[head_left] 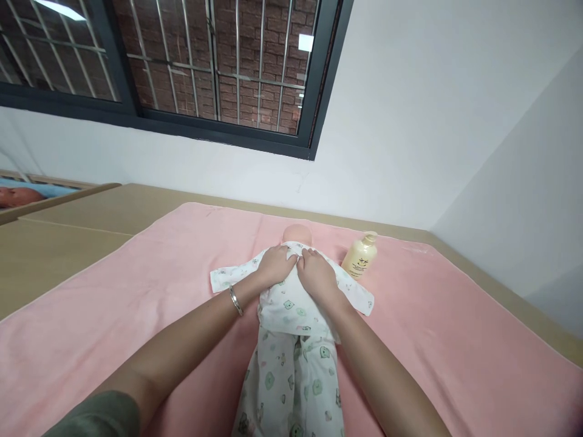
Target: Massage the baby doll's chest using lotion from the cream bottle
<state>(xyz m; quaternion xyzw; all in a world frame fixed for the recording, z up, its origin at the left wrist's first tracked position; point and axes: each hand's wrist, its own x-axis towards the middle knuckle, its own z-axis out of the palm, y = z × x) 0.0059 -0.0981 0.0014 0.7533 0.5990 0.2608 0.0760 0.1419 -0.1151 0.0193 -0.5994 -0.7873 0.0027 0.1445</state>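
A baby doll lies on its back, its rounded head [297, 233] showing at the far end. It wears a white long-sleeved baby shirt [291, 306] with small green animal prints, its sleeves spread to both sides. Matching baby trousers [298, 382] reach down towards me. My left hand [276, 266] is closed on the upper chest of the shirt, a silver bangle on its wrist. Close beside it, my right hand [316, 274] has its fingers bent on the shirt front near the neckline. The fingertips and the cloth under them are partly hidden.
Beneath the doll is a pink blanket [182, 273] on a wooden surface [82, 224]. A pale yellow pump bottle [361, 255] stands right of the doll, near its sleeve. Another doll [20, 196] shows at the left edge. White wall and a barred window [218, 67] are behind.
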